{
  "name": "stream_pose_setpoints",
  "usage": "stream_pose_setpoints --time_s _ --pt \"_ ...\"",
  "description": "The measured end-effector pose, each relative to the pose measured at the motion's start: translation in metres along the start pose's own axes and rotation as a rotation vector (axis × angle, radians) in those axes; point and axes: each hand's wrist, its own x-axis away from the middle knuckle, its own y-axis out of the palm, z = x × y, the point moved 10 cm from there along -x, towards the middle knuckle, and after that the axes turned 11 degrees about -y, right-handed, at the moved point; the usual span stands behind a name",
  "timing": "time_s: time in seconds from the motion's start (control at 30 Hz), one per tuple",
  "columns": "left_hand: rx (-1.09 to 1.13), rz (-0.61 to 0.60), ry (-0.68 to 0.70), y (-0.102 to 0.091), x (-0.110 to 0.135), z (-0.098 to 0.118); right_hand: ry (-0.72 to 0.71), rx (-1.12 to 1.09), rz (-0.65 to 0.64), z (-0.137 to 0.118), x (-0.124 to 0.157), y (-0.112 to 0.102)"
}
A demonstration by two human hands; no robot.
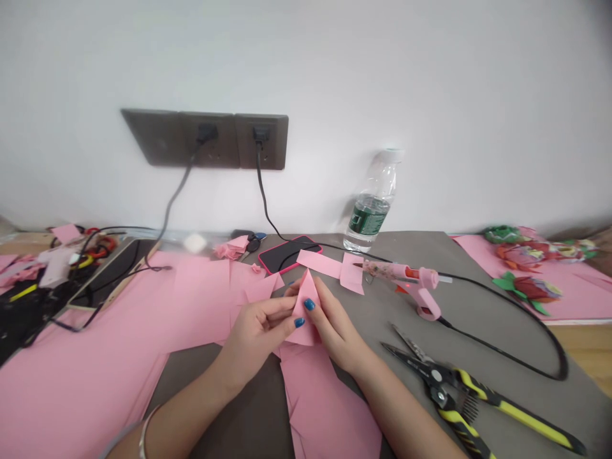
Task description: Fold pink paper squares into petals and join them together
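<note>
Both my hands meet at the middle of the grey table mat (478, 287) on a small folded piece of pink paper (306, 299) that points upward. My left hand (261, 331) pinches its lower left side, thumb with a blue nail on top. My right hand (335, 328) grips the right side, its blue thumbnail pressed on the fold. More pink paper sheets (95, 357) lie under and to the left of my hands, and a pink strip (325, 408) lies just below them.
A pink glue gun (414, 284) with a black cord lies to the right, yellow-handled pliers (459, 389) nearer me. A water bottle (373, 201) stands by the wall. A phone in a pink case (287, 254), a tablet (112, 271), cables and paper flowers (526, 268) surround.
</note>
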Motion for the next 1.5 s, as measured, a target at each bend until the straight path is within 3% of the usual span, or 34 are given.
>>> stream_pose_setpoints --time_s 0.47,0.77,0.93,1.1,1.23,1.5 --pt "0.046 -0.043 -0.006 0.004 0.0 0.001 0.005 -0.017 -0.002 0.001 0.001 0.0" --pt "-0.108 0.002 0.004 0.001 0.0 0.002 -0.002 0.014 0.018 0.0 0.0 -0.003" --pt "-0.142 0.081 -0.053 -0.007 -0.001 -0.004 -0.028 -0.117 0.089 0.0 -0.003 -0.008" --pt "-0.244 0.203 -0.06 -0.016 0.002 0.0 0.04 -0.26 0.138 0.01 -0.005 -0.008" --pt "-0.241 0.187 -0.067 -0.015 0.002 0.001 0.103 -0.353 0.126 0.013 -0.003 -0.005" --pt "-0.226 0.129 -0.059 -0.008 0.003 -0.002 0.081 -0.371 0.171 0.013 -0.003 -0.009"
